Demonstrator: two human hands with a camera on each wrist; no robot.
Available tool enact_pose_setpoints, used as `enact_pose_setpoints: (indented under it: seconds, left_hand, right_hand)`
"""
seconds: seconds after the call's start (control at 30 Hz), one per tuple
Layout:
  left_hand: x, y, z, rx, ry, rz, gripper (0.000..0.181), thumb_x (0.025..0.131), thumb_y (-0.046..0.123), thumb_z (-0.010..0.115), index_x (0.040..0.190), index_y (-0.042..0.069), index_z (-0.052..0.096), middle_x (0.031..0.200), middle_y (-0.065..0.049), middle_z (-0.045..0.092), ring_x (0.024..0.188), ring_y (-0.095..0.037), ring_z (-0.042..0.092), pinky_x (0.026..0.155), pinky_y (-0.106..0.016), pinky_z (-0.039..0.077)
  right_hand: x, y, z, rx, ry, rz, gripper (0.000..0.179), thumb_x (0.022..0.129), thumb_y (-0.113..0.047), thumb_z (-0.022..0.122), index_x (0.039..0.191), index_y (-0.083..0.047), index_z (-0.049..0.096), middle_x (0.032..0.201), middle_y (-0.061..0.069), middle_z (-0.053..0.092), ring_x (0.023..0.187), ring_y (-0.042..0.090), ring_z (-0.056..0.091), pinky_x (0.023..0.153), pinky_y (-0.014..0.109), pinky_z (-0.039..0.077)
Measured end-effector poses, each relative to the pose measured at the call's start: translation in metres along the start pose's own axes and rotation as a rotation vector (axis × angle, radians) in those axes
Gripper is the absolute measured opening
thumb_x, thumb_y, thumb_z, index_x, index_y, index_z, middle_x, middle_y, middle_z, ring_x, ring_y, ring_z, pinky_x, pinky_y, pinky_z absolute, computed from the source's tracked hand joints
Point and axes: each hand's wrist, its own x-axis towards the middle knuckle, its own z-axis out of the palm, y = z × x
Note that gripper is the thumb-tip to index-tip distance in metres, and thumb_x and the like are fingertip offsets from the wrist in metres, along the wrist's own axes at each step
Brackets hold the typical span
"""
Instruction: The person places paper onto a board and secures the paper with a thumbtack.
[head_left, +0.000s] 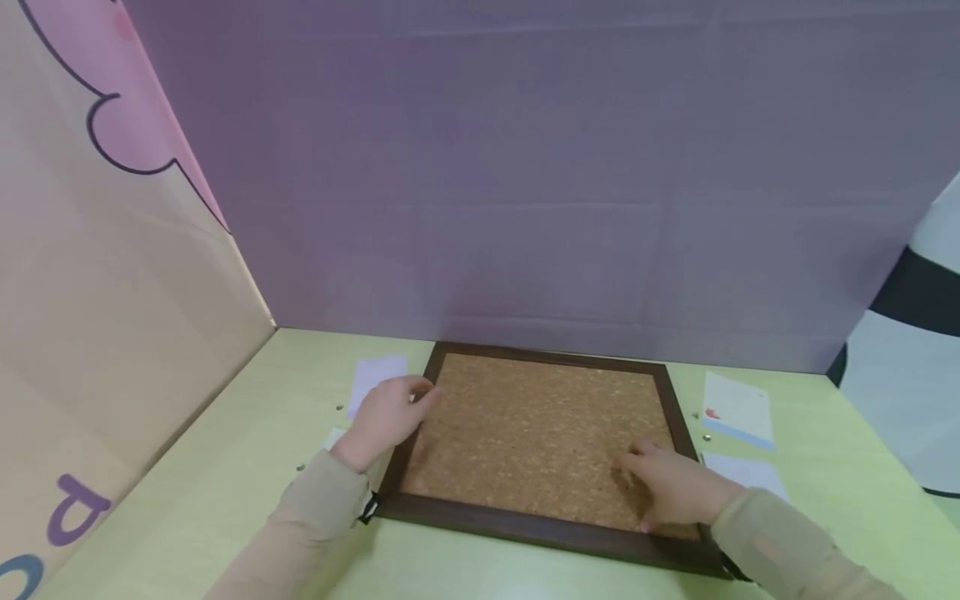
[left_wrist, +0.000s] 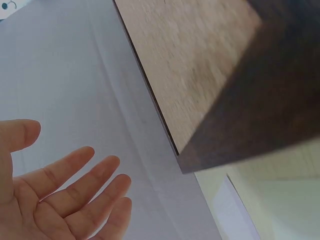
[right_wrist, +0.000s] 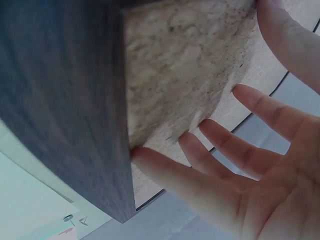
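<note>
I log one rectangular, dark-framed brown cork board (head_left: 532,442) on the pale green table (head_left: 247,442). Left hand (head_left: 386,417): loose, holding nothing, near its left edge. Right hand (head_left: 678,483): fingers spread, holding nothing, over its right side. Beyond: small, shiny round pieces (head_left: 707,437), which a brushing beige sleeve (head_left: 322,492) could, I judge, scatter.

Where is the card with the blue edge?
In the head view, the card lies on the table, right of the corkboard, beyond the right hand.
</note>
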Motion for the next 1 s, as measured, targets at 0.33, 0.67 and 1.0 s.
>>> enact_pose_setpoints:
  seconds: [0.33, 0.67, 1.0]
  left_hand:
    - [0.01, -0.016, -0.018, -0.084, -0.08, -0.08, 0.041, 0.097, 0.032, 0.049, 0.115, -0.002, 0.064, 0.113, -0.017, 0.066, 0.105, -0.033, 0.062, 0.091, -0.048, 0.049]
    - [0.019, -0.032, -0.033, -0.146, -0.12, -0.148, 0.047, 0.099, 0.031, 0.044, 0.121, -0.007, 0.057, 0.122, -0.025, 0.06, 0.114, -0.04, 0.055, 0.097, -0.051, 0.044]
    - [0.027, -0.045, -0.035, -0.153, -0.143, -0.204, 0.047, 0.099, 0.031, 0.042, 0.122, -0.007, 0.056, 0.124, -0.025, 0.058, 0.117, -0.04, 0.052, 0.098, -0.052, 0.042]
  right_hand:
    - [0.0, -0.004, -0.005, 0.019, -0.036, 0.044, 0.071, 0.055, -0.021, 0.089, 0.117, -0.005, 0.058, 0.113, 0.016, 0.054, 0.098, 0.036, 0.055, 0.079, 0.052, 0.051]
    - [0.001, -0.004, -0.003, 0.013, -0.039, 0.042, 0.073, 0.054, -0.02, 0.089, 0.118, -0.003, 0.058, 0.11, 0.015, 0.053, 0.095, 0.033, 0.055, 0.077, 0.05, 0.051]
    - [0.001, -0.004, -0.002, 0.018, -0.054, 0.051, 0.07, 0.055, -0.019, 0.089, 0.117, -0.007, 0.058, 0.11, 0.012, 0.053, 0.097, 0.032, 0.054, 0.078, 0.051, 0.05]
